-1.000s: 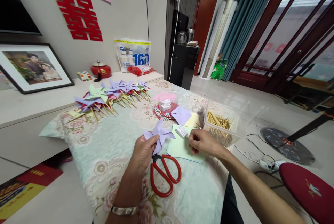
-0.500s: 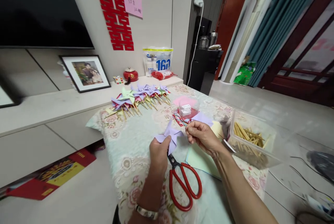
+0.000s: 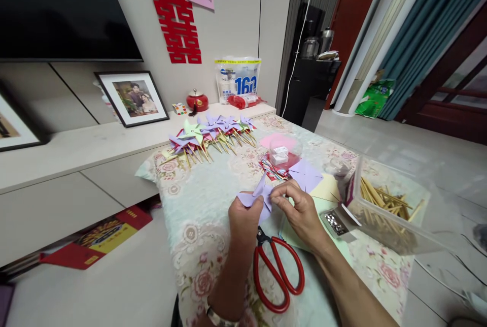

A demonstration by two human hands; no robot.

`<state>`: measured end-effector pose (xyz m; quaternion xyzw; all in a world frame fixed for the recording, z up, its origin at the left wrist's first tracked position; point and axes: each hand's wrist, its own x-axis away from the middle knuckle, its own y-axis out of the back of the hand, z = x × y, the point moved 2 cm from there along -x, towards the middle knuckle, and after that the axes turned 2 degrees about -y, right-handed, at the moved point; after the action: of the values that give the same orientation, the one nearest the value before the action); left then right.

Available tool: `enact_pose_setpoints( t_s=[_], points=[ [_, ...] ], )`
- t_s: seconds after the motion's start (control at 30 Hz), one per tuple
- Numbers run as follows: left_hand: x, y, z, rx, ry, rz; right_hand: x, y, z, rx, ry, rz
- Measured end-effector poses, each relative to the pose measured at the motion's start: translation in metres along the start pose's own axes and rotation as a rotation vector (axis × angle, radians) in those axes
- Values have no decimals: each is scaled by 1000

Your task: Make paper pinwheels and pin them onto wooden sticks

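Observation:
A lilac paper pinwheel [image 3: 262, 198] with folded blades is pinched between the thumb and fingers of my left hand [image 3: 245, 215]. My right hand [image 3: 299, 205] is closed in a pinch at the pinwheel's right side, its fingertips touching or almost touching the paper; whatever they hold is too small to make out. Below my hands lie scissors [image 3: 279, 271] with red handles, their blades mostly hidden. To the right, a small open box [image 3: 337, 223] holds shiny metal pins or tacks. A flat lilac paper square [image 3: 306, 174] with cut lines lies beyond my right hand.
Finished pinwheels on sticks [image 3: 213, 134] lie at the table's far left. A clear plastic bin [image 3: 391, 230] of wooden sticks stands at the right edge. A clear round container [image 3: 287, 152] and striped strips [image 3: 272, 169] sit in the middle. Green paper [image 3: 344, 251] lies under the small box.
My right hand has moved to the pinwheel from slightly right of it. The view has shifted, and the small box of metal pieces now shows beside my right wrist.

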<state>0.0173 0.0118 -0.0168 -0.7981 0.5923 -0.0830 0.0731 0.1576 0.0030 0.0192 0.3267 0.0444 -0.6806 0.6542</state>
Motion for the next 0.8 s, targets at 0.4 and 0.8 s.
enact_pose_setpoints(
  t_s=[0.4, 0.8],
  points=[
    [8, -10, -9, 95, 59, 75, 1, -6, 4, 189, 56, 12],
    [11, -10, -15, 33, 40, 53, 1, -2, -2, 51, -68, 13]
  ],
)
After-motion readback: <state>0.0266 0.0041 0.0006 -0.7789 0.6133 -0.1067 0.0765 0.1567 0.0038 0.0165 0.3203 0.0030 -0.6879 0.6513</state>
